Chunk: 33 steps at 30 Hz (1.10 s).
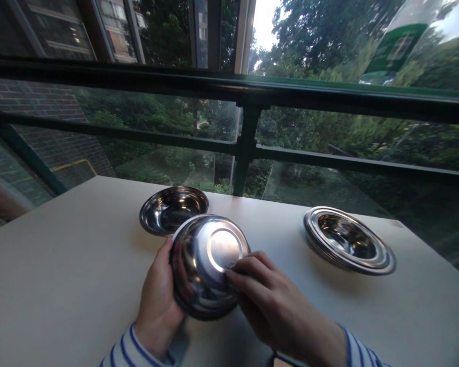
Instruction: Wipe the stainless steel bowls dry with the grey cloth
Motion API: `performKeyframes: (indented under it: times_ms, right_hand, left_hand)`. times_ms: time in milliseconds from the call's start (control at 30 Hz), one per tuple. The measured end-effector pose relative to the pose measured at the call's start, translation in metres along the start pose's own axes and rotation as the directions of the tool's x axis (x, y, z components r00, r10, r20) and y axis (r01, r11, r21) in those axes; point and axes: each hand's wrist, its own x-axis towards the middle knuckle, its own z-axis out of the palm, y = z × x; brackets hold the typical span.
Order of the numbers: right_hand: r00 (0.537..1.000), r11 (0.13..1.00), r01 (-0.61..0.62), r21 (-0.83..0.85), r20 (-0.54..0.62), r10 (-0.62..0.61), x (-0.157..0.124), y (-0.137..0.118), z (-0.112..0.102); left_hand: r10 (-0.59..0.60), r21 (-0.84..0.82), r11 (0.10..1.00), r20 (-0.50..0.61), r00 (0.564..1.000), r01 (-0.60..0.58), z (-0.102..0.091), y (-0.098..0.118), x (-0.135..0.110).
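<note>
A shiny steel bowl [208, 262] is held upside down and tilted above the white table [61, 265], its flat base facing me. My left hand [158, 298] grips its left rim, thumb on the outside. My right hand [270, 300] rests on the bowl's right side, fingertips pressed on its base edge. Behind it a second steel bowl [173, 209] sits upright on the table. At the right stands a stack of wide-rimmed steel bowls [348, 239].
The table abuts a glass wall with a dark metal railing [245, 148]. Trees and brick buildings show outside. A green-and-white bottle-like shape [396, 46] shows at the upper right. My sleeves are white with blue stripes.
</note>
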Motion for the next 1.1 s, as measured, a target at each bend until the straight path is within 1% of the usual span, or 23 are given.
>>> performKeyframes:
  times_ms: [33,100,167,267,333,400,433,533,567,667,700,800,867,933,967,1000,1067,1100]
  right_hand:
    - [1.0,1.0,0.002,-0.005,-0.013,-0.002,0.001,-0.001,0.0]
    - [0.998,0.999,0.051,-0.016,-0.035,-0.051,0.003,-0.004,-0.002]
    - [0.996,0.997,0.083,-0.013,-0.02,-0.083,0.004,-0.006,-0.003]
    - [0.998,0.999,0.05,0.003,0.028,-0.05,0.003,-0.006,-0.005]
    - [0.999,0.999,0.038,-0.012,0.004,-0.038,0.003,-0.005,-0.006]
    - [0.998,0.998,0.048,-0.038,-0.037,-0.049,0.003,-0.005,-0.007]
    - [0.998,0.997,0.056,-0.045,-0.034,-0.058,0.004,-0.006,-0.008]
    - [0.997,0.997,0.062,-0.042,0.047,-0.06,0.004,-0.007,-0.009]
    - [0.997,0.998,0.056,-0.039,0.053,-0.054,0.004,-0.008,-0.01]
    - [0.999,0.998,0.038,-0.039,-0.002,-0.038,0.003,-0.008,-0.012]
    - [0.999,0.999,0.04,-0.037,0.0,-0.04,0.003,-0.008,-0.012]
    - [0.995,0.998,0.049,-0.028,0.085,-0.046,0.003,-0.008,-0.013]
    - [0.997,0.998,0.052,-0.025,0.06,-0.05,0.004,-0.008,-0.013]
    - [0.998,0.998,0.057,-0.027,0.009,-0.057,0.004,-0.008,-0.013]
    - [0.998,0.998,0.058,-0.027,0.013,-0.058,0.003,-0.008,-0.013]
    - [0.998,0.998,0.056,-0.025,0.042,-0.055,0.003,-0.008,-0.013]
    - [0.995,0.999,0.042,-0.021,0.095,-0.04,0.002,-0.007,-0.013]
    - [0.996,0.999,0.034,-0.02,0.087,-0.032,0.002,-0.006,-0.013]
  left_hand:
    - [0.008,0.002,1.0,0.005,1.0,-0.008,0.0,-0.002,0.0]
    - [0.011,0.01,1.0,0.036,0.999,-0.012,-0.001,-0.006,-0.001]
    - [-0.001,0.025,1.0,0.062,0.998,-0.001,-0.001,-0.008,-0.001]
    - [0.011,0.044,0.999,0.032,0.999,-0.012,-0.002,-0.008,-0.002]
    - [0.032,0.048,0.998,0.01,0.999,-0.032,-0.001,-0.008,-0.003]
    - [0.01,0.065,0.998,0.032,0.999,-0.012,0.0,-0.008,-0.005]
    - [-0.015,0.076,0.997,0.042,0.999,0.011,0.0,-0.008,-0.005]
    - [0.012,0.072,0.997,0.019,1.0,-0.013,0.0,-0.008,-0.005]
    - [0.024,0.064,0.998,0.017,1.0,-0.025,-0.001,-0.008,-0.005]
    - [-0.012,0.059,0.998,0.059,0.998,0.009,-0.002,-0.009,-0.005]
    - [-0.018,0.066,0.998,0.06,0.998,0.014,-0.002,-0.009,-0.006]
    - [0.012,0.078,0.997,-0.001,1.0,-0.012,-0.001,-0.007,-0.007]
    - [0.018,0.069,0.997,-0.01,1.0,-0.017,0.0,-0.007,-0.008]
    - [-0.006,0.069,0.998,0.042,0.999,0.003,-0.001,-0.008,-0.008]
    - [-0.011,0.073,0.997,0.054,0.998,0.007,-0.001,-0.008,-0.008]
    - [-0.004,0.075,0.997,0.051,0.999,0.0,-0.002,-0.009,-0.008]
    - [0.017,0.068,0.997,0.02,1.0,-0.018,-0.003,-0.009,-0.007]
    - [0.02,0.06,0.998,0.014,1.0,-0.02,-0.003,-0.009,-0.007]
